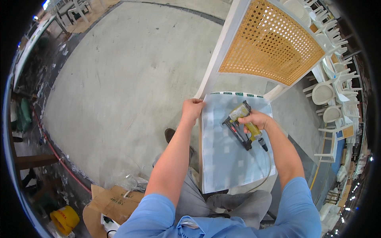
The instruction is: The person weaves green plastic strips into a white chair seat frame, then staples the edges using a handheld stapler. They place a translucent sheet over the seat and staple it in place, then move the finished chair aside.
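Observation:
A white chair frame (pixel 207 81) with a woven cane back panel (pixel 272 41) stands before me. Light blue sheet material (pixel 222 166) with pale square patches covers its seat. My right hand (pixel 254 119) is wrapped round the handle of a yellow-and-black pneumatic staple gun (pixel 240 115), held over the seat with its nose toward the left. A thin air hose (pixel 270 166) trails from its handle toward me. At the seat's back left corner, beside the chair post, my left hand (pixel 193 110) is closed on the sheet's edge; its fingertips are partly hidden.
An opened cardboard box (pixel 115 204) and clear plastic wrap (pixel 133 182) lie at the lower left, near a yellow bucket-like container (pixel 64 219). A red hose (pixel 59 158) runs along the left. Several white chairs (pixel 323 94) crowd the right side.

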Demonstrator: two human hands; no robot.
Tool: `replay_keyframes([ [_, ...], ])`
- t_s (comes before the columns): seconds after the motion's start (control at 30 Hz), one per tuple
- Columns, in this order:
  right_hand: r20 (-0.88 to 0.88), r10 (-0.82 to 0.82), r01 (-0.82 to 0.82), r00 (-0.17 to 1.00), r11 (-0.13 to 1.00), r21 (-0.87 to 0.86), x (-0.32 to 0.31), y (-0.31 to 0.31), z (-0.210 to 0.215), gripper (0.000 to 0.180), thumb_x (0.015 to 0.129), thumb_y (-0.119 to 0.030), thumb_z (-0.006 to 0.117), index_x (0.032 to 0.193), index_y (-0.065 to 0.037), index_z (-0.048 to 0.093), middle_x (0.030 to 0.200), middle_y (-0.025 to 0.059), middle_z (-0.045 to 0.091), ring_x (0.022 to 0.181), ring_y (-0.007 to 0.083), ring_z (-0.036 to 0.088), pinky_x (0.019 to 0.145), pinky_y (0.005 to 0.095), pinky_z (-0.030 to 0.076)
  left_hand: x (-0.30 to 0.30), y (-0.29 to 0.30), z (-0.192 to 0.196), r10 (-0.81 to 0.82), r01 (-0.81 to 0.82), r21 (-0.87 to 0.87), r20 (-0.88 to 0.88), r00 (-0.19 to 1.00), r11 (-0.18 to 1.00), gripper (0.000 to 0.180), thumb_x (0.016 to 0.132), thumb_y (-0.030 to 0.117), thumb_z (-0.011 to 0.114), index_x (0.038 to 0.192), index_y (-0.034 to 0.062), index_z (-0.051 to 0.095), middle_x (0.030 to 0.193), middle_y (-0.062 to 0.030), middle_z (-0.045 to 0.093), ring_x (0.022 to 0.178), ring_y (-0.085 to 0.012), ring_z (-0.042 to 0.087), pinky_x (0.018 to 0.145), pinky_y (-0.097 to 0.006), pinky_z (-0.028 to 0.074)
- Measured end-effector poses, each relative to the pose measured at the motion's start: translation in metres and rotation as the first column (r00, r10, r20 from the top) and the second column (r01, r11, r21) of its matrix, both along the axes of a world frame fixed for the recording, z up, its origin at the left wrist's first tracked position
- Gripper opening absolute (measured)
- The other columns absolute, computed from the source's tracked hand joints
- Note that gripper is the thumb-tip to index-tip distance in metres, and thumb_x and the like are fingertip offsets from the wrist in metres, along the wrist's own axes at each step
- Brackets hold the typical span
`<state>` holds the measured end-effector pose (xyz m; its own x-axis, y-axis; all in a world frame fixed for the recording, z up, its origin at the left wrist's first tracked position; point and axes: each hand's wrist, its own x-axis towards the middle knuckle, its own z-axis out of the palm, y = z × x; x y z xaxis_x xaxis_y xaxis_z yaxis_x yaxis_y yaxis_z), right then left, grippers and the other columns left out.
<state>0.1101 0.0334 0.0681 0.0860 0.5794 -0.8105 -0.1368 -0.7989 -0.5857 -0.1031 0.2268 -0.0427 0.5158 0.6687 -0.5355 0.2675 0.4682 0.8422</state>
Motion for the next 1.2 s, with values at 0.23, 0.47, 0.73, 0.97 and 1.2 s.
replay_keyframes([
  [0.23, 0.71, 0.412, -0.235, 0.571, 0.911, -0.339, 0.006, 0.005, 0.001, 0.046, 0.09, -0.03, 0.081, 0.126, -0.005, 0.069, 0.111, 0.013, 0.072, 0.093, 0.0292, 0.072, 0.083, 0.0391, 0.058, 0.001, 0.0, -0.003, 0.084, -0.076, -0.16, 0.043, 0.996, 0.984, 0.018, 0.092, 0.017, 0.074, 0.1, 0.0011, 0.075, 0.09, -0.0046, 0.07, 0.082, -0.0167, 0.061, 0.077, -0.034, 0.048],
  [0.47, 0.9, 0.184, -0.681, 0.395, 0.716, 0.152, -0.058, 0.083, -0.006, 0.034, 0.1, -0.018, 0.062, 0.132, -0.025, 0.07, 0.11, 0.0136, 0.069, 0.105, 0.035, 0.067, 0.092, 0.0463, 0.054, 0.002, 0.002, 0.005, 0.106, -0.081, -0.27, 0.077, 0.991, 0.959, 0.019, 0.092, 0.015, 0.072, 0.103, -0.0008, 0.073, 0.086, -0.0045, 0.067, 0.074, -0.0151, 0.057, 0.067, -0.033, 0.044],
  [0.73, 0.916, 0.313, -0.81, 0.25, 0.587, 0.02, -0.047, 0.116, -0.026, 0.025, 0.102, -0.027, 0.061, 0.123, -0.024, 0.073, 0.1, 0.0112, 0.069, 0.099, 0.0348, 0.067, 0.087, 0.0483, 0.054, 0.002, 0.005, 0.011, -0.016, 0.023, -0.213, 0.034, 0.999, 0.977, 0.018, 0.092, 0.018, 0.073, 0.105, 0.0052, 0.073, 0.092, -0.002, 0.067, 0.078, -0.0149, 0.056, 0.072, -0.031, 0.045],
  [0.97, 0.908, 0.342, -0.803, 0.241, 0.596, -0.011, -0.038, 0.121, -0.033, 0.023, 0.101, -0.031, 0.062, 0.105, -0.012, 0.073, 0.1, 0.0113, 0.07, 0.101, 0.0354, 0.067, 0.089, 0.0488, 0.052, 0.002, 0.0, 0.017, -0.063, 0.063, 0.167, -0.007, 0.998, 0.984, 0.021, 0.09, 0.013, 0.075, 0.107, 0.0002, 0.073, 0.087, -0.0016, 0.069, 0.079, -0.0132, 0.061, 0.073, -0.031, 0.05],
  [1.2, 0.914, 0.283, -0.742, 0.289, 0.669, 0.028, -0.041, 0.123, -0.038, 0.024, 0.1, -0.029, 0.062, 0.104, -0.008, 0.074, 0.102, 0.0126, 0.07, 0.102, 0.0363, 0.066, 0.089, 0.049, 0.051, 0.0, 0.002, 0.014, -0.07, 0.128, 0.338, -0.177, 0.982, 0.932, 0.016, 0.087, 0.013, 0.076, 0.097, 0.0001, 0.077, 0.085, -0.0071, 0.076, 0.075, -0.0151, 0.067, 0.072, -0.033, 0.054],
])
